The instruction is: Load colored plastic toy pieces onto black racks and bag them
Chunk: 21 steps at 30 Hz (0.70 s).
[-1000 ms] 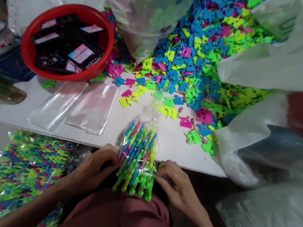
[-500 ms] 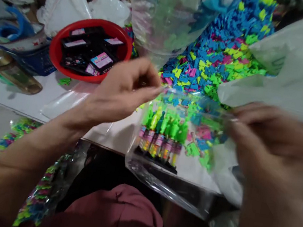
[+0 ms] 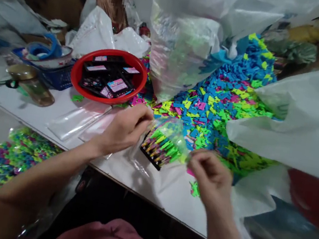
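My left hand [image 3: 129, 126] pinches one upper corner of a clear plastic bag [image 3: 173, 126]. At the bag's other side, my right hand [image 3: 210, 175] has its thumb and fingers closed on the edge. Inside the bag lies a row of small tubes [image 3: 159, 147] with green and yellow figure-shaped tops, pink labels and a black base strip. The row is tilted, its base towards the lower left. Behind the bag spreads a heap of small plastic pieces [image 3: 200, 106] in blue, green, yellow and pink.
A red basin [image 3: 75, 87] of black labelled packs stands at the left, near a brown-lidded jar [image 3: 33, 85]. Flat clear bags [image 3: 76, 120] lie on the white table [image 3: 184, 210]. A large filled plastic bag [image 3: 176, 53] stands behind; white sacking [image 3: 307, 122] hangs at the right.
The bag with the tube row has turned from upright to tilted. My right hand has come inward and lower, nearer my left. The head view has shifted, showing more at the back.
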Each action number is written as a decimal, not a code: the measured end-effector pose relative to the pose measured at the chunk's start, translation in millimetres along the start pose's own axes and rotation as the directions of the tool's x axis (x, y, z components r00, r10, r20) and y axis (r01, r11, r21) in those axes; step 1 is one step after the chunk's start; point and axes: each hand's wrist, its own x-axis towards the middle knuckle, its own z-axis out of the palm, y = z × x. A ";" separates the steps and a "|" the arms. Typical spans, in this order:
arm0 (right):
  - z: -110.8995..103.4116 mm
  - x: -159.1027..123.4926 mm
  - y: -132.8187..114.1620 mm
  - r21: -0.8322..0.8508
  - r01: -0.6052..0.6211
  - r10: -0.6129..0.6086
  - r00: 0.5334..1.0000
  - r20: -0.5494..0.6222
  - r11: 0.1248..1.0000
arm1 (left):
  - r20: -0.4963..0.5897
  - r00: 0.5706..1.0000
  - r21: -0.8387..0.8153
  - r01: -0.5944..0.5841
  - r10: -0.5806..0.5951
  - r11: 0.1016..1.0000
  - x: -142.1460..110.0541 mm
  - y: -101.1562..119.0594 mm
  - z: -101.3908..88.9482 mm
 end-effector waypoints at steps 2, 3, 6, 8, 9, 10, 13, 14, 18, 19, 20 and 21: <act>23.8 -25.7 12.1 0.021 -0.080 0.077 0.990 0.121 0.997 | 0.085 0.987 0.025 0.134 -0.135 0.991 -48.6 -21.6 -3.7; 35.4 -37.8 19.5 0.028 -0.125 0.120 0.982 0.149 0.992 | 0.115 0.968 0.034 0.222 -0.224 0.975 -75.0 -32.7 -3.8; 60.2 -67.9 38.8 0.036 -0.249 0.241 0.959 0.150 0.968 | 0.198 0.867 0.093 0.448 -0.457 0.889 -148.7 -56.5 3.7; 64.9 -79.7 44.5 0.029 -0.296 0.289 0.948 0.136 0.955 | 0.293 0.768 0.128 0.559 -0.569 0.820 -180.4 -61.3 16.9; 64.2 -82.9 44.6 0.021 -0.303 0.297 0.945 0.140 0.953 | 0.328 0.714 0.144 0.610 -0.619 0.780 -188.8 -61.2 25.8; 62.3 -84.6 43.2 0.008 -0.299 0.295 0.944 0.149 0.954 | 0.352 0.662 0.161 0.653 -0.662 0.740 -192.6 -60.3 35.4; 56.7 -84.3 33.8 -0.071 -0.245 0.255 0.946 0.200 0.967 | 0.373 0.548 0.232 0.726 -0.748 0.647 -188.8 -58.2 58.7; 56.4 -84.1 30.6 -0.098 -0.221 0.238 0.946 0.218 0.970 | 0.376 0.525 0.255 0.733 -0.763 0.630 -187.7 -58.4 61.4; 64.4 -89.4 25.7 -0.175 -0.177 0.218 0.944 0.250 0.969 | 0.383 0.457 0.190 0.811 -0.803 0.553 -204.9 -62.7 39.6; 66.8 -92.8 25.7 -0.185 -0.182 0.226 0.941 0.252 0.966 | 0.390 0.426 0.156 0.843 -0.816 0.515 -212.0 -62.4 28.5; 68.7 -97.0 25.3 -0.190 -0.186 0.231 0.939 0.255 0.964 | 0.408 0.387 0.126 0.873 -0.827 0.471 -218.0 -59.9 17.2; 69.8 -101.7 24.5 -0.194 -0.188 0.237 0.932 0.273 0.963 | 0.442 0.351 0.093 0.898 -0.826 0.431 -222.0 -54.3 6.8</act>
